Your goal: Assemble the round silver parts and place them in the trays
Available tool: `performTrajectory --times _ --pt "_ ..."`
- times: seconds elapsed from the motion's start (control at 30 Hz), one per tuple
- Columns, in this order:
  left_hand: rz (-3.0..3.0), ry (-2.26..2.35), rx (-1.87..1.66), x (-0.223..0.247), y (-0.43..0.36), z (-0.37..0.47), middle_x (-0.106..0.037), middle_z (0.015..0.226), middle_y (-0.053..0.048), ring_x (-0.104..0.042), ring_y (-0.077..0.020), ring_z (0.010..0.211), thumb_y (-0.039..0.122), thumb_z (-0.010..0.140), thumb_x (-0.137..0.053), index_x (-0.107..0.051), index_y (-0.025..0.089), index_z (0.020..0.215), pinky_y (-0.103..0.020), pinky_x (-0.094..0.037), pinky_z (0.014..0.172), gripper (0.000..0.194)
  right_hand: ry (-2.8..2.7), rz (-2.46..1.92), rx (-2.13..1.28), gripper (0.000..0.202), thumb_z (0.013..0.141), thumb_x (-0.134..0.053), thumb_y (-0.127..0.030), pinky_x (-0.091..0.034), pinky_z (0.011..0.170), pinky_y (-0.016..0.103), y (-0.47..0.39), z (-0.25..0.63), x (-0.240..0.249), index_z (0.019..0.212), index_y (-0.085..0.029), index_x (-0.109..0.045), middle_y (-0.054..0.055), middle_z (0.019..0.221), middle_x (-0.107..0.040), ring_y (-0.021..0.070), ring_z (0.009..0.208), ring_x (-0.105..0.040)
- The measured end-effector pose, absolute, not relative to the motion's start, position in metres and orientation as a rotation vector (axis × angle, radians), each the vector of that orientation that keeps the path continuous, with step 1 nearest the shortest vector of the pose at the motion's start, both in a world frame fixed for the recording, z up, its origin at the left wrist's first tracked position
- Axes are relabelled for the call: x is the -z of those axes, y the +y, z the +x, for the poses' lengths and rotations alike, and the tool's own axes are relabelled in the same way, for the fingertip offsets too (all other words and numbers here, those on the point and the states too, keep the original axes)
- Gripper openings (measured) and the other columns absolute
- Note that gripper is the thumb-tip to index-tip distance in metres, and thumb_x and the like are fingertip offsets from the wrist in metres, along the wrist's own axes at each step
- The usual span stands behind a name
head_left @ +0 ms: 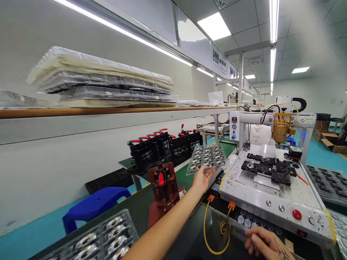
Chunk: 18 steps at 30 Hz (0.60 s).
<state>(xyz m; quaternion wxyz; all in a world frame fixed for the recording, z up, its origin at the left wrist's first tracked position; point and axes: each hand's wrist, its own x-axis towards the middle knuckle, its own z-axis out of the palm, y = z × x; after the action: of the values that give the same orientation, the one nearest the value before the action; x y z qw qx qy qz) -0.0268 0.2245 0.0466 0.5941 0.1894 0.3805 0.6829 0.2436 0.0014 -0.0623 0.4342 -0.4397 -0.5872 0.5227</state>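
Note:
My left hand (202, 179) reaches forward to the near edge of a clear tray (207, 155) that holds rows of small round parts. Its fingers are apart, palm turned up, and whether they touch the tray is unclear. Low on the right, my right hand (264, 242) hovers in front of the white dispensing machine (244, 187), fingers curled and slightly blurred. A red clamp fixture (164, 184) with a red handle stands left of my left forearm. Black fixture plates (268, 168) lie on the machine's bed.
Another tray of round parts (108, 238) lies at lower left. Black clamps with red handles (162, 144) stand behind. A yellow cable (205, 231) loops below the handheld keypad (217, 185). Stacked trays (108, 85) rest on the shelf; a blue stool (94, 204) stands at left.

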Motion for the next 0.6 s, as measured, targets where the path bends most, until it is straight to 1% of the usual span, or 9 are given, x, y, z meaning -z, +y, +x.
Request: performTrajectory --times 0.03,0.1,0.13,0.2,0.3,0.37,0.43,0.5,0.6 --pt "0.461 0.845 -1.581 -0.045 0.203 -0.023 -0.077 0.101 -0.008 -0.079 -0.0226 0.094 0.013 0.099 -0.067 -0.069 0.014 0.106 -0.039 -0.066 0.088 0.007 -1.434 -1.014 -1.295 0.059 0.091 -0.067 -0.075 -0.058 0.08 0.041 0.01 0.232 0.052 0.12 -0.026 -0.082 0.012 0.105 -0.082 0.0312 0.093 -0.077" --pt "0.499 0.777 -1.575 -0.042 0.161 -0.017 -0.079 0.091 -0.007 -0.081 -0.0237 0.09 0.005 0.092 -0.068 -0.068 0.016 0.095 -0.039 -0.067 0.089 0.011 -1.32 -0.89 -1.259 0.062 0.095 -0.067 -0.071 -0.057 0.089 0.042 0.024 0.206 0.03 0.136 -0.026 -0.072 0.013 0.121 -0.08 0.031 0.107 -0.076" --pt "0.524 0.738 -1.567 -0.041 0.14 -0.015 -0.08 0.089 -0.007 -0.082 -0.0246 0.089 0.005 0.089 -0.07 -0.068 0.017 0.091 -0.039 -0.067 0.09 0.012 -1.253 -0.835 -1.26 0.065 0.094 -0.07 -0.069 -0.056 0.095 0.044 0.03 0.191 0.02 0.143 -0.026 -0.067 0.013 0.128 -0.078 0.031 0.115 -0.074" --pt "0.599 0.651 -1.532 -0.04 0.102 -0.01 -0.082 0.088 -0.007 -0.083 -0.0266 0.091 0.01 0.085 -0.076 -0.068 0.017 0.086 -0.041 -0.067 0.092 0.01 -1.126 -0.721 -1.272 0.071 0.092 -0.077 -0.064 -0.052 0.107 0.046 0.039 0.162 0.002 0.149 -0.027 -0.06 0.013 0.137 -0.074 0.0305 0.127 -0.07" --pt "0.75 0.579 -1.425 -0.041 0.057 -0.005 -0.085 0.095 -0.011 -0.083 -0.0296 0.096 0.025 0.082 -0.086 -0.074 0.015 0.088 -0.043 -0.066 0.095 0.016 -0.943 -0.575 -1.274 0.063 0.089 -0.081 -0.058 -0.046 0.117 0.047 0.047 0.126 -0.023 0.142 -0.025 -0.067 0.01 0.136 -0.075 0.0302 0.133 -0.066" --pt "0.874 0.607 -1.383 -0.043 0.034 -0.006 -0.084 0.107 -0.013 -0.081 -0.0311 0.103 0.039 0.083 -0.087 -0.077 0.016 0.098 -0.042 -0.065 0.093 0.028 -0.835 -0.53 -1.281 0.052 0.089 -0.079 -0.053 -0.046 0.118 0.047 0.047 0.112 -0.036 0.13 -0.021 -0.074 0.009 0.129 -0.078 0.0312 0.13 -0.067" --pt "1.068 0.673 -1.336 -0.044 0.015 -0.014 -0.083 0.115 -0.013 -0.079 -0.0313 0.109 0.048 0.085 -0.085 -0.078 0.02 0.105 -0.041 -0.064 0.091 0.035 -0.741 -0.533 -1.295 0.042 0.089 -0.077 -0.047 -0.048 0.118 0.048 0.042 0.112 -0.043 0.12 -0.018 -0.079 0.008 0.121 -0.081 0.0314 0.127 -0.068" --pt "1.366 0.747 -1.158 -0.04 0.0 -0.034 -0.083 0.113 -0.011 -0.078 -0.0299 0.107 0.05 0.086 -0.084 -0.079 0.023 0.109 -0.039 -0.063 0.09 0.035 -0.676 -0.593 -1.309 0.038 0.086 -0.076 -0.043 -0.049 0.116 0.049 0.031 0.129 -0.039 0.114 -0.018 -0.08 0.007 0.115 -0.082 0.0314 0.124 -0.07" --pt "1.835 0.911 -0.787 -0.026 -0.02 -0.087 -0.084 0.105 -0.007 -0.078 -0.0266 0.095 0.042 0.093 -0.077 -0.08 0.028 0.112 -0.036 -0.06 0.087 0.024 -0.662 -0.829 -1.358 0.038 0.08 -0.078 -0.044 -0.053 0.112 0.055 0.014 0.186 -0.009 0.111 -0.023 -0.082 0.009 0.116 -0.083 0.0352 0.124 -0.071"
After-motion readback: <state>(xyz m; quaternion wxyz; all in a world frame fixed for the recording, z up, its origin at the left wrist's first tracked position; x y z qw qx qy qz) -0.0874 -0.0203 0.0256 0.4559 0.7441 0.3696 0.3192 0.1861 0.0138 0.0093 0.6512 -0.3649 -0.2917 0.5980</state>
